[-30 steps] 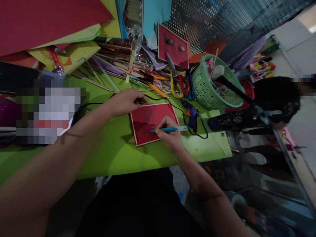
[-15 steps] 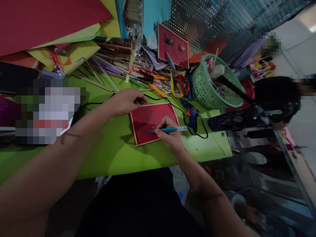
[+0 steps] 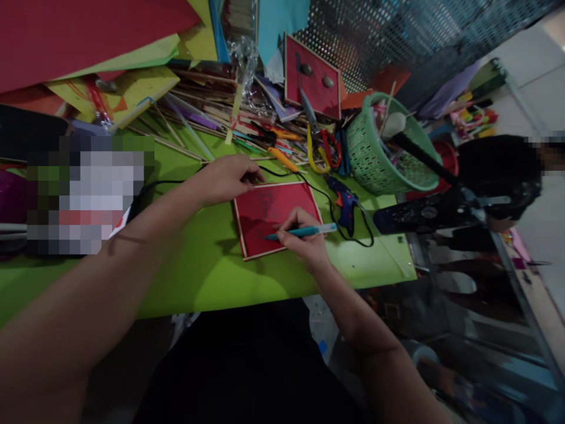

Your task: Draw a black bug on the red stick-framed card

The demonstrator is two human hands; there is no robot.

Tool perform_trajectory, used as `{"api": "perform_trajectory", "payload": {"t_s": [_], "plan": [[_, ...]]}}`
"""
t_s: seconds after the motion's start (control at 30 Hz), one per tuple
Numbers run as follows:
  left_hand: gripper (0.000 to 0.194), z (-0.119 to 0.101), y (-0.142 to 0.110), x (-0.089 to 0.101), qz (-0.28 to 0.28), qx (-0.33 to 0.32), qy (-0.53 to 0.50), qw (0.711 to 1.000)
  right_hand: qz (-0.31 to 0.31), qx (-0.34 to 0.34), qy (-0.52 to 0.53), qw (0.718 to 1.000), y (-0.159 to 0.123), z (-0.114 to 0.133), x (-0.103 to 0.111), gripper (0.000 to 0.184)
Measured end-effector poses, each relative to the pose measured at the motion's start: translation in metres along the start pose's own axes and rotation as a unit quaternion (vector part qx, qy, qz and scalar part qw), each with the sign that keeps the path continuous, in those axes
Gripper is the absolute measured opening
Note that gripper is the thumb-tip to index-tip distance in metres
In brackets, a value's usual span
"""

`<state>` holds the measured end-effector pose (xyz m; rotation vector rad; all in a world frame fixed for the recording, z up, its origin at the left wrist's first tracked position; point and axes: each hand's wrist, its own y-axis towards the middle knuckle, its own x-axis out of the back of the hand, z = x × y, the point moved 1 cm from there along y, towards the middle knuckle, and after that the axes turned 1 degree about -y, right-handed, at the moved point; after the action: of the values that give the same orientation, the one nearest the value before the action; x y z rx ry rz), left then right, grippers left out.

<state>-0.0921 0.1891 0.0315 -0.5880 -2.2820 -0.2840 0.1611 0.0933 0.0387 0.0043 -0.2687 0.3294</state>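
A small red card [image 3: 269, 206] with a pale border lies on the green table [image 3: 198, 277], with a faint drawing on it. My right hand [image 3: 304, 238] is closed round a teal pen [image 3: 304, 231] whose tip rests on the card's lower part. My left hand [image 3: 227, 176] lies curled at the card's top left corner, fingertips pressing on its edge.
A blue glue gun [image 3: 344, 203] with a black cord lies right of the card. Behind stand a green basket [image 3: 375, 159], scissors [image 3: 324, 144], a pile of wooden sticks [image 3: 207, 118], coloured paper sheets [image 3: 88, 35] and another red board [image 3: 311, 79]. A person in black [image 3: 494, 171] sits at right.
The pen tip has shifted very slightly on the card; the view has drifted a little. Both hands stay where they were.
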Motion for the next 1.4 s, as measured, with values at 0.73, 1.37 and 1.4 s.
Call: {"api": "perform_trajectory", "payload": {"t_s": [0.73, 1.37, 1.4], "plan": [[0.04, -0.004, -0.0002, 0.0013, -0.001, 0.007, 0.012, 1.0, 0.018, -0.015, -0.02, 1.0, 0.0001, 0.003, -0.0014, 0.022], [0.035, 0.0029, 0.0017, -0.0014, -0.01, -0.003, -0.003, 1.0, 0.027, -0.011, -0.018, 0.999, -0.0003, 0.0077, -0.0046, 0.023], [0.035, 0.003, 0.0016, -0.0016, -0.011, -0.003, -0.002, 1.0, 0.028, -0.011, -0.02, 0.999, -0.0003, 0.0078, -0.0044, 0.023]]}}
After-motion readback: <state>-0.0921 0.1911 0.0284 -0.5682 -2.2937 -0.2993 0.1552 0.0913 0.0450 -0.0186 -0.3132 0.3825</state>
